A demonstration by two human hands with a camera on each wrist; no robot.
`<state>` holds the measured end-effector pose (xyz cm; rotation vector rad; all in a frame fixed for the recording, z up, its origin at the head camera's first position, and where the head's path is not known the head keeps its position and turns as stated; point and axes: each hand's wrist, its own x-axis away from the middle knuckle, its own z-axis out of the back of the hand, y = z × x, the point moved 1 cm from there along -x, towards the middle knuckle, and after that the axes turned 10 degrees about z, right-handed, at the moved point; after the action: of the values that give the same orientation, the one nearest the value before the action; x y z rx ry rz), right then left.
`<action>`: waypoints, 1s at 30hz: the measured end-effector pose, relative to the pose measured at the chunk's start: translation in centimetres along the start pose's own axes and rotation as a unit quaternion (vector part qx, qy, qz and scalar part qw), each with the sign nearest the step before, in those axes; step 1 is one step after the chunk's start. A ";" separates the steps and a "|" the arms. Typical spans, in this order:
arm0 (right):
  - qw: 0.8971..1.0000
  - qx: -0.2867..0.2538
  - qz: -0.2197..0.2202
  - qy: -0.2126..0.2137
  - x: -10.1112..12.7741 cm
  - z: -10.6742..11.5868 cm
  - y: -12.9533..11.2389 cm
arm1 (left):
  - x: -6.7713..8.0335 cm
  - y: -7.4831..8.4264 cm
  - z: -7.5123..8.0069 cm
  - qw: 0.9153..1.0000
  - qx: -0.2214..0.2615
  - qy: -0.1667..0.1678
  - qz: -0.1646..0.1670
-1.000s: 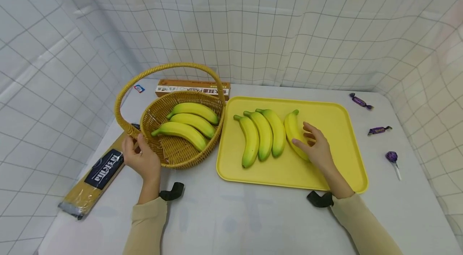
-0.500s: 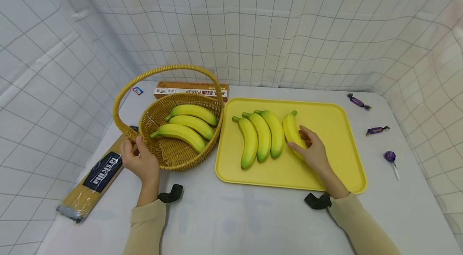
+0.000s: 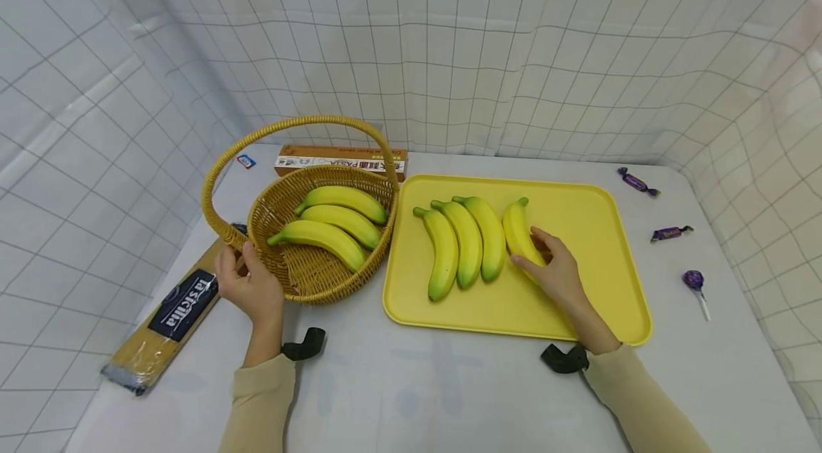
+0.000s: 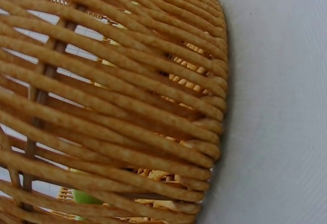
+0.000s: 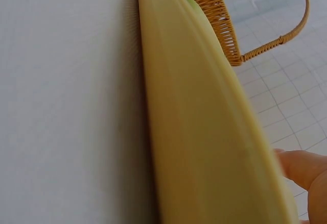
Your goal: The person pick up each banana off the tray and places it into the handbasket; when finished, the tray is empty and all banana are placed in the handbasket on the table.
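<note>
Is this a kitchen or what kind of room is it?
Probably not a kitchen, more a staged tabletop: a white table walled in by gridded cloth, with a wicker basket and yellow tray of bananas laid out.

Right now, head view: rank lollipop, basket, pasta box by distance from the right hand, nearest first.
From the right hand:
1. Lollipop, to its right on the table.
2. Basket, to its left beside the tray.
3. Pasta box, far left, behind the basket.
</note>
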<state>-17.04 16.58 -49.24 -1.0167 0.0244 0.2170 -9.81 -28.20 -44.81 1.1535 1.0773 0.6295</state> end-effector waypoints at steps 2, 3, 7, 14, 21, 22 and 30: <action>1.000 0.001 -0.003 -0.002 0.0 0.0 0.0 | 0.0 -0.1 0.0 1.000 0.000 0.000 -0.001; 1.000 0.001 -0.004 -0.003 0.0 0.0 0.0 | 0.0 0.0 0.0 1.000 -0.001 0.001 0.000; 1.000 -0.002 -0.008 -0.007 0.1 0.0 -0.1 | 0.1 0.0 0.0 1.000 0.000 0.001 0.000; 1.000 0.003 -0.011 0.002 0.2 -0.1 -0.1 | 0.1 0.0 0.0 1.000 0.008 0.004 0.005; 0.999 0.022 -0.004 0.028 0.2 -0.1 0.0 | 0.0 -0.3 -0.1 1.000 0.005 0.006 0.008; 0.999 0.023 -0.005 0.032 0.2 -0.1 0.0 | 0.0 -0.4 -0.1 1.000 0.005 0.006 0.008; 0.997 0.012 -0.008 0.077 0.1 0.2 0.2 | -0.1 -0.5 -0.3 1.000 0.000 0.010 0.006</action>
<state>-16.98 16.84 -49.31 -1.0079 0.1584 0.1222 -10.22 -28.34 -45.20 1.1568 1.0873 0.6524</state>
